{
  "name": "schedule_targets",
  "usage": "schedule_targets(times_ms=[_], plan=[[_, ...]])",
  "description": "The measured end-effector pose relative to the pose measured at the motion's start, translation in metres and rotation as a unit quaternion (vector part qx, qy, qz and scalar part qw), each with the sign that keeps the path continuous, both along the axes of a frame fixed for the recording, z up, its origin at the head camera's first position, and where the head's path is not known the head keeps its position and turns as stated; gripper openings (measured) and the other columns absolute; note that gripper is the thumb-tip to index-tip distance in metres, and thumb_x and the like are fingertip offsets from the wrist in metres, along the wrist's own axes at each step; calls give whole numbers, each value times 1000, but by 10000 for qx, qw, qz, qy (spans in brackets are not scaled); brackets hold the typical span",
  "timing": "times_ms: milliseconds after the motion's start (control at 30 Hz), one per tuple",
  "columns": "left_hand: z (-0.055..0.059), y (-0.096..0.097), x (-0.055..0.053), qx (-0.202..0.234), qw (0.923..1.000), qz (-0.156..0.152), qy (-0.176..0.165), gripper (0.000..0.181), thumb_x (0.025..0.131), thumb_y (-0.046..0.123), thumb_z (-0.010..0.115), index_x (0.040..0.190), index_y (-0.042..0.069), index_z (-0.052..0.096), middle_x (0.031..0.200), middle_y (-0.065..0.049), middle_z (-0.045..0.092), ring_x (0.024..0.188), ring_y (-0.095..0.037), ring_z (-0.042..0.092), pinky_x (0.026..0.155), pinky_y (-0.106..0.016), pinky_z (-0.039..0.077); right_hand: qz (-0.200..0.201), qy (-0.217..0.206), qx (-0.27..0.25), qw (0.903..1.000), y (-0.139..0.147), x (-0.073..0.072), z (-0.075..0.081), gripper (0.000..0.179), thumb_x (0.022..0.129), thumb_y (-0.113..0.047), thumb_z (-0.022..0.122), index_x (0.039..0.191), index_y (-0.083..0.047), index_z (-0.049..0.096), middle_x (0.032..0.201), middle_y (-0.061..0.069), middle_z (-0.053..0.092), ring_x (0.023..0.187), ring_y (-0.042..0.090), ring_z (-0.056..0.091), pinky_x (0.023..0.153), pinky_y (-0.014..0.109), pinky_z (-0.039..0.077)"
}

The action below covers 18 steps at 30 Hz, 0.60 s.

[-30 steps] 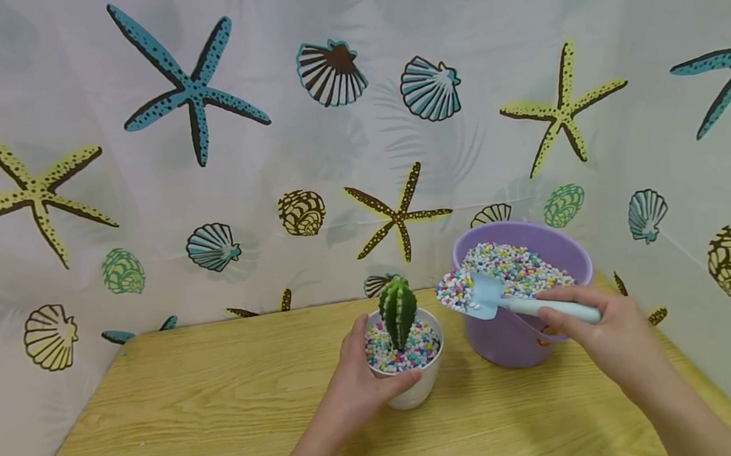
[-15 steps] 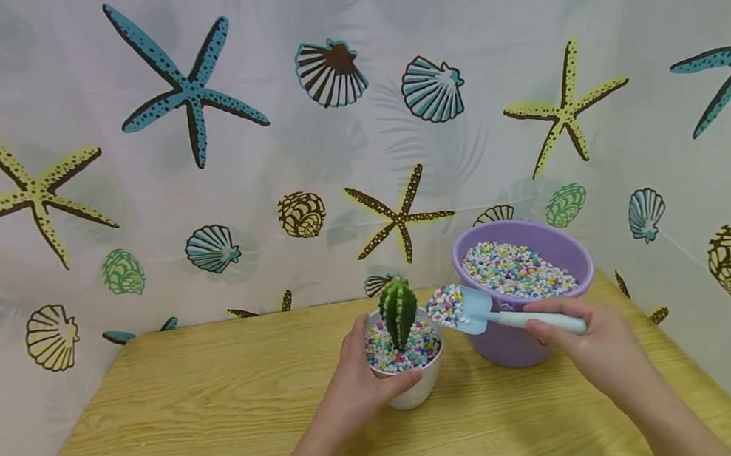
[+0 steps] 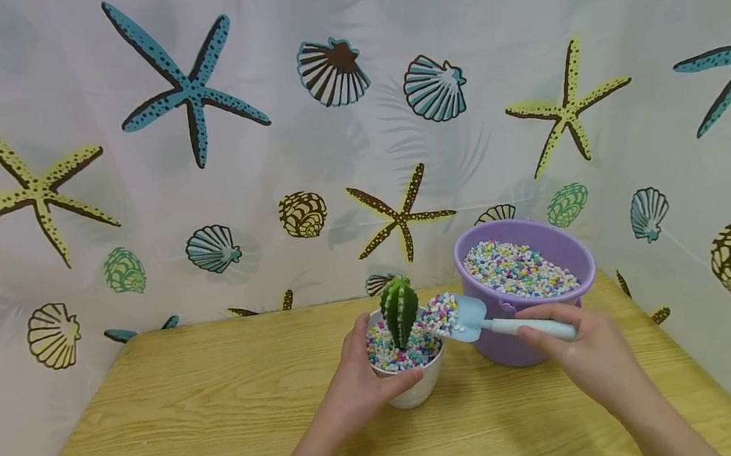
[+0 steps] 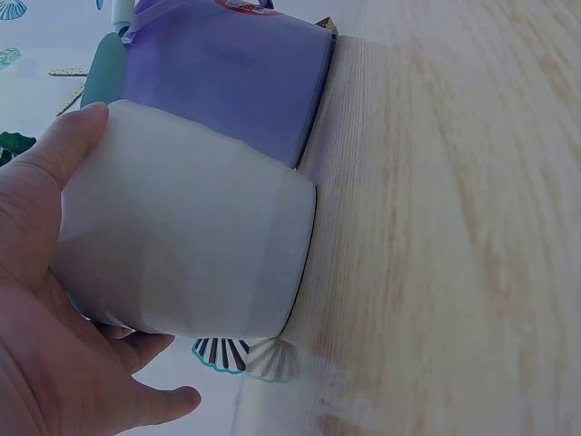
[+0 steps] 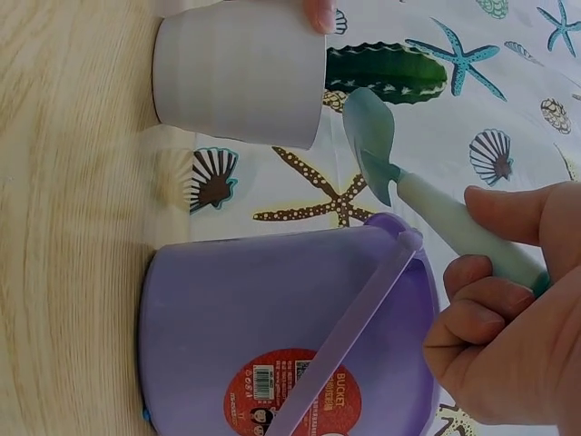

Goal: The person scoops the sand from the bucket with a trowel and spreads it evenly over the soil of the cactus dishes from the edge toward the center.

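A green cactus [image 3: 400, 312] stands in a white flower pot [image 3: 416, 390] filled with small multicoloured pebbles [image 3: 395, 357]. My left hand [image 3: 364, 388] grips the pot from its left side, thumb at the near rim and fingers around the far side. In my right hand [image 3: 586, 350] is the pale handle of a light blue trowel [image 3: 471, 316], thumb and curled fingers around it. The trowel carries a heap of pebbles, and its tip is over the pot's right rim, close to the cactus. The right wrist view shows the trowel blade [image 5: 369, 136] just above the pot.
A purple bucket [image 3: 504, 340] of the same pebbles stands right of the pot, its handle [image 5: 349, 327] folded down against the side. Both stand on a wooden table [image 3: 210, 408]. A curtain [image 3: 264, 157] printed with shells and starfish hangs behind and at the right.
The loaded trowel has moved left and slightly down, from over the bucket's rim to the pot's right rim. The left hand and the pot have stayed in place.
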<state>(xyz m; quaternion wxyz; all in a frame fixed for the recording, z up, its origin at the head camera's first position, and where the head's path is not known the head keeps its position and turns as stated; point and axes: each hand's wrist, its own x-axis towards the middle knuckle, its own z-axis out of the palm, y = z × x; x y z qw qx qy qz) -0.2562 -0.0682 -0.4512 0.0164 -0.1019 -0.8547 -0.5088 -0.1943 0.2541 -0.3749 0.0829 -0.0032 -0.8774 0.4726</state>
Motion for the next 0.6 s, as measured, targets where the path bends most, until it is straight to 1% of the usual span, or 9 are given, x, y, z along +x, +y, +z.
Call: schedule_targets(times_ms=[200, 433, 600], plan=[[-1, 0, 3, 9, 10000, -11, 43, 120, 82, 47, 100, 172, 15, 27, 160, -25, 42, 140, -43, 54, 116, -65, 46, 8, -60, 5, 10000, -6, 3, -3, 38, 98, -46, 86, 127, -20, 83, 100, 6, 67, 91, 24, 53, 73, 34, 49], [-2, 0, 7, 61, 10000, -38, 65, 119, 82, 46, 100, 171, 15, 28, 161, -24, 41, 141, -43, 53, 117, -65, 46, 4, -7, 228, 9997, -14, 7, -6, 36, 99, -44, 84, 127, -21, 83, 87, 5, 65, 84, 24, 53, 71, 35, 48], [-2, 0, 12, 51, 9999, -42, 93, 119, 82, 46, 100, 172, 14, 27, 161, -25, 41, 141, -43, 53, 117, -65, 46, 6, 130, 374, 9992, -18, 11, -9, 33, 100, -41, 84, 126, -21, 83, 89, 2, 70, 81, 23, 55, 69, 35, 49]])
